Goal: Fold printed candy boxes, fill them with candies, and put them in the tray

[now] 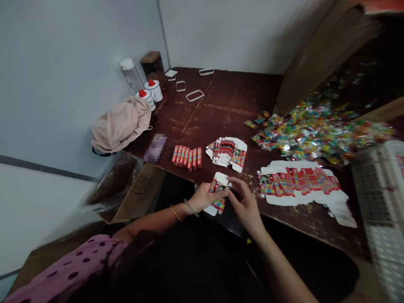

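Note:
At the table's front edge my left hand is closed around an unfolded candy carton, printed red with bright colours and with white flaps showing at both ends. The fingers of my right hand are bent in against the carton's right side, thumb near my left thumb. Just beyond it lies a fanned pile of flat cartons. A row of filled-out small red boxes stands to the left of that pile. Over on the right, a longer overlapping spread of flat cartons covers the table's front part.
Wrapped candies spill from a large cardboard box at the right. A white plastic basket stands at the right edge. Left are a pink bag, lidded mugs and an open carton box; pale rings lie farther back.

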Action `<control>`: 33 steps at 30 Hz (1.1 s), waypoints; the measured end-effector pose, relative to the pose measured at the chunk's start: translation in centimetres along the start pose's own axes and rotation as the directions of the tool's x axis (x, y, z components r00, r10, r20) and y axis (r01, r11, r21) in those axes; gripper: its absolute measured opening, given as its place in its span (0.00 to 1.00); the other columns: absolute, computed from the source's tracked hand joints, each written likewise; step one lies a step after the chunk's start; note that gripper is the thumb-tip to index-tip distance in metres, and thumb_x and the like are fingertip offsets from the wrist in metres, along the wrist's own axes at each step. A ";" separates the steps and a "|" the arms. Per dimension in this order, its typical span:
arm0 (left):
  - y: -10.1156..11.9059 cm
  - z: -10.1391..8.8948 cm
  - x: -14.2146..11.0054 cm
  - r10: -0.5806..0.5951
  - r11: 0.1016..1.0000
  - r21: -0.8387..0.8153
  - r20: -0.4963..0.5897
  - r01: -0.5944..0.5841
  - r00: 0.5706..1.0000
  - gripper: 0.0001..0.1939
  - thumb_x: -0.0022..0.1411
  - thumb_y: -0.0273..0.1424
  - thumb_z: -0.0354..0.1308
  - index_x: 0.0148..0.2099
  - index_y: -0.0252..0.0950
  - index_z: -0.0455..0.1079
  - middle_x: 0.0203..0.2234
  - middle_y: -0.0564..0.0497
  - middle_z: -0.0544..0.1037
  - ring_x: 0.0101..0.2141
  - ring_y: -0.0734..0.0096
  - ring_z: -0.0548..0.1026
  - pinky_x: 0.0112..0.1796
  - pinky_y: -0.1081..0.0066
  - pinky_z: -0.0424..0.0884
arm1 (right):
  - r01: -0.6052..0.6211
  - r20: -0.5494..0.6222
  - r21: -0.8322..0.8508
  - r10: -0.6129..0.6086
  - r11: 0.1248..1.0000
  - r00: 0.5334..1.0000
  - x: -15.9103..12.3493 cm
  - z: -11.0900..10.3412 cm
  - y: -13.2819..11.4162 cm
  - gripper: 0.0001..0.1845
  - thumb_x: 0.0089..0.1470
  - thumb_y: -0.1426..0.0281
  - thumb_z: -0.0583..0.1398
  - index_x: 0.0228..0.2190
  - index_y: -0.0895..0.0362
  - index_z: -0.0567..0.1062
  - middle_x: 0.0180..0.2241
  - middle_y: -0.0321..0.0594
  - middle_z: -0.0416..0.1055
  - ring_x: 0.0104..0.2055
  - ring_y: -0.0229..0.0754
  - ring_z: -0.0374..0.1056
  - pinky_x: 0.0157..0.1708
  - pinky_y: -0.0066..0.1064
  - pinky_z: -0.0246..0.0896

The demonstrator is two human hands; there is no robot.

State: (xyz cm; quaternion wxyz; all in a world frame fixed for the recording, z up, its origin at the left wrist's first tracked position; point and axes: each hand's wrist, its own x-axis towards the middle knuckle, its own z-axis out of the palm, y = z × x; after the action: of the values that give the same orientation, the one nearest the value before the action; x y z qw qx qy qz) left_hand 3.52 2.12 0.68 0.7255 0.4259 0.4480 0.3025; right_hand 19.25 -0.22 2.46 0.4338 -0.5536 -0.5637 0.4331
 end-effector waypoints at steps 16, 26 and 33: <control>-2.5 -0.9 -7.3 0.086 0.917 0.379 0.112 -0.123 0.990 0.13 0.61 0.36 0.55 0.41 0.32 0.74 0.30 0.49 0.77 0.31 0.72 0.73 0.35 0.74 0.65 | -0.769 0.617 0.357 0.484 0.530 0.620 -5.9 1.0 2.4 0.19 0.41 0.63 0.66 0.38 0.55 0.74 0.31 0.37 0.75 0.26 0.36 0.68 0.23 0.26 0.63; -4.8 -1.5 -5.6 -0.350 0.895 -0.267 0.079 0.358 0.933 0.34 0.49 0.26 0.61 0.60 0.35 0.60 0.32 0.52 0.74 0.28 0.76 0.71 0.33 0.74 0.65 | -0.263 0.387 0.051 0.224 0.964 0.895 -5.5 2.1 1.2 0.22 0.56 0.54 0.56 0.24 0.55 0.80 0.32 0.40 0.75 0.32 0.41 0.69 0.34 0.32 0.65; -5.0 -3.2 -6.5 -0.317 0.825 -0.335 0.392 0.456 0.863 0.31 0.46 0.28 0.67 0.55 0.32 0.68 0.42 0.41 0.76 0.37 0.66 0.75 0.40 0.67 0.67 | -0.217 0.313 -0.059 0.224 0.974 0.923 -5.1 2.7 2.9 0.15 0.52 0.57 0.61 0.32 0.53 0.83 0.33 0.42 0.77 0.36 0.45 0.73 0.39 0.37 0.66</control>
State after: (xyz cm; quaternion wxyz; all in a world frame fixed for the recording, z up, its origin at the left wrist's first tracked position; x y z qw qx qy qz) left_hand -1.80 -4.40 -1.91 0.9085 0.2032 0.3272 0.1625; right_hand 17.38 -5.30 -1.03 0.2797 -0.5416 -0.5651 0.5560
